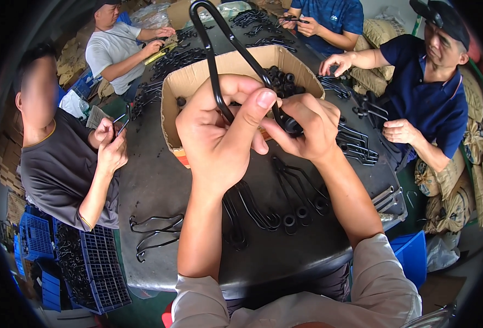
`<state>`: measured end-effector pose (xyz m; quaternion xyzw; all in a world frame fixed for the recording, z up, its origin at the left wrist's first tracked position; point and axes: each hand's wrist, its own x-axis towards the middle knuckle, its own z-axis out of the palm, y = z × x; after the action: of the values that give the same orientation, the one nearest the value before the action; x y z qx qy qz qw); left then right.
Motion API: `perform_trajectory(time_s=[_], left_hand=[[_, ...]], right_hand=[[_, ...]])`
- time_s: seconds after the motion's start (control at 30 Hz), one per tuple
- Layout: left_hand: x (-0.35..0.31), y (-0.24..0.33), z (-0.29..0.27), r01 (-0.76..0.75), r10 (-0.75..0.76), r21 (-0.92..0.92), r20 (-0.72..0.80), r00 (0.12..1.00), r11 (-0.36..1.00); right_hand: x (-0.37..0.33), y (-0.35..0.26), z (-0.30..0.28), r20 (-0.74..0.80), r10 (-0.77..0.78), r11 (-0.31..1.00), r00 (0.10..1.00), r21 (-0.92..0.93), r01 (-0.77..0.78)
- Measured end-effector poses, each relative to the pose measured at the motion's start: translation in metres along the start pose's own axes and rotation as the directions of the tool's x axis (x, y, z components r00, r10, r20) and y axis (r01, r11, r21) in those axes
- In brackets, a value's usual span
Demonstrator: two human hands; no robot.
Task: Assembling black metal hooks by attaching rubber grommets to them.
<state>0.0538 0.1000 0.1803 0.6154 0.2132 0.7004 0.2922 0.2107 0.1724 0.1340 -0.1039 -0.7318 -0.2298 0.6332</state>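
My left hand [219,134] is closed around a bent black metal rod [211,54], its U-shaped loop pointing up and away. My right hand [313,124] pinches a black rubber bushing [292,126] at the rod's near end; the fingers partly hide whether it is seated on it. Behind both hands stands an open cardboard box [171,117] with loose black bushings [285,81] inside. Below my wrists, rods with bushings on their ends [296,216] lie on the dark table [154,273]. Bare bent rods [156,232] lie left of my left forearm.
Four people work around the table with similar rods, and heaps of rods [170,63] lie along its far side. Metal tubes or handles [385,195] lie at the right edge. Blue crates [105,268] stand at lower left, a blue bin [411,254] at lower right.
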Motion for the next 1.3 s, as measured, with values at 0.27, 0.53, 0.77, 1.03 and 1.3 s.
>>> perform_trajectory(time_s=[0.27, 0.53, 0.77, 1.03, 1.3], left_hand=[[0.004, -0.001, 0.002, 0.250, -0.250, -0.018, -0.059, 0.966, 0.968], [0.004, -0.010, 0.002, 0.293, -0.294, -0.033, -0.090, 0.951, 0.956], [0.009, -0.018, -0.014, 0.399, -0.427, -0.197, -0.129, 0.895, 0.895], [0.008, -0.025, -0.011, 0.440, -0.464, -0.243, -0.052, 0.884, 0.865], [0.007, -0.021, -0.011, 0.407, -0.433, -0.236, -0.069, 0.899, 0.882]], right_hand=[[0.008, -0.004, -0.015, 0.081, 0.002, 0.998, 0.997, -0.062, 0.003], [0.005, -0.002, -0.017, 0.136, 0.043, 0.998, 0.990, -0.056, -0.036], [0.014, -0.009, -0.008, 0.200, 0.174, 0.972, 0.964, 0.124, -0.201], [0.011, -0.014, -0.010, 0.101, 0.220, 0.965, 0.970, 0.124, -0.231], [0.018, -0.015, -0.016, 0.202, 0.239, 0.958, 0.950, 0.109, -0.264]])
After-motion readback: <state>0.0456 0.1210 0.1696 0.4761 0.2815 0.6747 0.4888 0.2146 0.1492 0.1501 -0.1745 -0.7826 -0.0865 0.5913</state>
